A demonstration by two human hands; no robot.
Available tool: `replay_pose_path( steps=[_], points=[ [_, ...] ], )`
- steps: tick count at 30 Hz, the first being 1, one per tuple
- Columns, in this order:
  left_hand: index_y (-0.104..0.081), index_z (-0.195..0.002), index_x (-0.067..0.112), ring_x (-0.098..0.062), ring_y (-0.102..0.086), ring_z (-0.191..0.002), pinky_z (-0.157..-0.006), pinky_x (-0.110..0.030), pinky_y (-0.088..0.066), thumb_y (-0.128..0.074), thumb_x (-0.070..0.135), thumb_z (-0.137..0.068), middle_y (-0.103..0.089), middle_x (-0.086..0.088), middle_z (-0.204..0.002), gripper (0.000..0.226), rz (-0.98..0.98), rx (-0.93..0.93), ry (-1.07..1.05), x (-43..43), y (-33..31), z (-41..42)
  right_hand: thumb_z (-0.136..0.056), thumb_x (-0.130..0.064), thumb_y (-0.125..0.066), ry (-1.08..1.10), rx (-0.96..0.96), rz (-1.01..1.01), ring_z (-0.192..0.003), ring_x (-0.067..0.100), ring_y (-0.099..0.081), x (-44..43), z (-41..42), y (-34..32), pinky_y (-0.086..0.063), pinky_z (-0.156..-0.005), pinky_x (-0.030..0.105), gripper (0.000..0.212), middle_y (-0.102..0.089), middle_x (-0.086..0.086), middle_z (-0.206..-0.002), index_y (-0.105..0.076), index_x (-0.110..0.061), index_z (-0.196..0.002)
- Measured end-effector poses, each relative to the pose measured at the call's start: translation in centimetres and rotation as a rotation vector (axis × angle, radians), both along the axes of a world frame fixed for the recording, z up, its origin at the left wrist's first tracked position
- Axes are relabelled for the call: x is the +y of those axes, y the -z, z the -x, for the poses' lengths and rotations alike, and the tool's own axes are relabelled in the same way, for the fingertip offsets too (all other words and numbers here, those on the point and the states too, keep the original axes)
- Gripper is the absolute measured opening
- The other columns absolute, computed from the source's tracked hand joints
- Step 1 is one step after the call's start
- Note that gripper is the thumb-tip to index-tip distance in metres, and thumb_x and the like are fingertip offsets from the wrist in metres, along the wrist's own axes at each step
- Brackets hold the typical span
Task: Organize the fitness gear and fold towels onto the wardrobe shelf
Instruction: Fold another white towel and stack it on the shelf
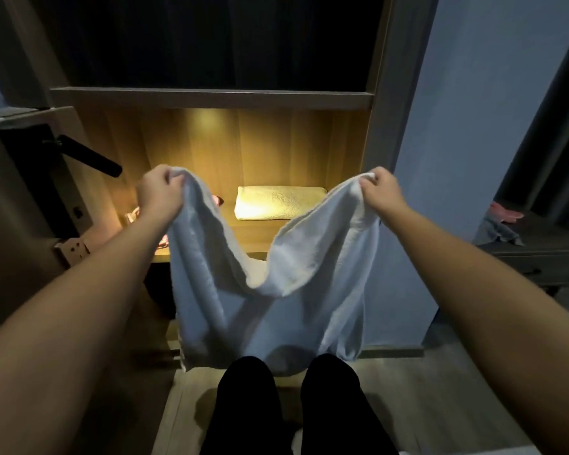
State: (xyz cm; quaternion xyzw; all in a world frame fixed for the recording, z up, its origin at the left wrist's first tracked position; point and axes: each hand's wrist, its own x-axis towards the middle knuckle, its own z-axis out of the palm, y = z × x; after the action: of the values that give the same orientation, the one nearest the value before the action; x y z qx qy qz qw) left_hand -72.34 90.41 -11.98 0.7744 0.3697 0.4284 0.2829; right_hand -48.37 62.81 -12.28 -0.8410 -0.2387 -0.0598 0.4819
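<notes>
A large white towel (270,290) hangs in front of the wardrobe, sagging in the middle and reaching down to my legs. My left hand (158,192) grips its upper left corner. My right hand (380,188) pinches the upper right corner. Behind the towel, the lit wardrobe shelf (253,231) carries a folded pale towel (276,203) lying flat at the back. Small pink items (217,200) show on the shelf's left side, mostly hidden by my left hand and the towel.
An open door with a black lever handle (89,157) stands close on the left. A grey side table (539,254) at the right carries grey and pink cloths (503,221). A dark upper wardrobe compartment sits above the shelf. My black-clad legs (289,405) stand on wooden floor.
</notes>
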Motion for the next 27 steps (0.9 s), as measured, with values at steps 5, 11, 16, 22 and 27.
replay_pose_path(
  steps=[5,11,16,22,27],
  points=[
    [-0.067,-0.095,0.009,-0.025,-0.055,-0.084,-0.072,-0.035,-0.042,-0.054,0.021,-0.098,-0.059,-0.006,-0.085,0.018,-0.110,0.040,0.290,-4.7,-1.8,-3.7,-0.097,-0.032,-0.052,-0.461,-0.064,0.049,-0.107,0.014,-0.054,4.7,5.7,-2.0,-0.044,-0.078,0.020,0.029,-0.057,0.002,-0.117,-0.059,-0.010,-0.117],
    [-0.076,-0.090,0.011,-0.007,-0.052,-0.064,-0.062,-0.027,-0.041,-0.067,0.026,-0.090,-0.066,-0.001,-0.072,0.018,-0.151,0.093,0.504,-7.3,-3.1,-4.8,-0.086,-0.028,-0.069,-0.697,-0.055,0.174,-0.076,0.014,-0.059,7.2,8.2,-2.1,-0.045,-0.070,0.032,0.017,-0.068,0.006,-0.081,-0.074,-0.011,-0.086],
    [-0.070,-0.089,0.015,0.006,-0.056,-0.067,-0.066,-0.016,-0.044,-0.070,0.023,-0.087,-0.065,0.008,-0.077,0.008,0.023,-0.058,0.575,-7.6,-1.7,-3.4,-0.083,-0.016,-0.061,-0.627,-0.036,0.064,-0.065,0.017,-0.050,7.4,8.9,-1.0,-0.039,-0.063,0.034,0.021,-0.059,0.012,-0.069,-0.069,0.003,-0.078],
    [-0.064,-0.098,0.023,-0.011,-0.065,-0.083,-0.070,-0.025,-0.052,-0.073,0.024,-0.084,-0.069,0.003,-0.092,0.017,0.251,0.050,0.613,-7.7,6.3,-0.5,-0.089,-0.020,-0.057,-0.451,-0.065,-0.071,-0.073,0.023,-0.054,8.0,8.6,-0.8,-0.049,-0.071,0.044,0.025,-0.064,0.017,-0.080,-0.069,-0.001,-0.077],
    [-0.064,-0.102,0.020,-0.018,-0.061,-0.095,-0.072,-0.026,-0.042,-0.070,0.007,-0.078,-0.067,0.000,-0.099,0.027,0.263,0.271,0.434,-5.6,16.0,1.2,-0.095,-0.021,-0.055,-0.278,0.017,-0.222,-0.076,0.018,-0.058,8.0,7.3,-1.8,-0.049,-0.069,0.031,0.023,-0.062,0.007,-0.080,-0.066,-0.011,-0.077]
  ],
)
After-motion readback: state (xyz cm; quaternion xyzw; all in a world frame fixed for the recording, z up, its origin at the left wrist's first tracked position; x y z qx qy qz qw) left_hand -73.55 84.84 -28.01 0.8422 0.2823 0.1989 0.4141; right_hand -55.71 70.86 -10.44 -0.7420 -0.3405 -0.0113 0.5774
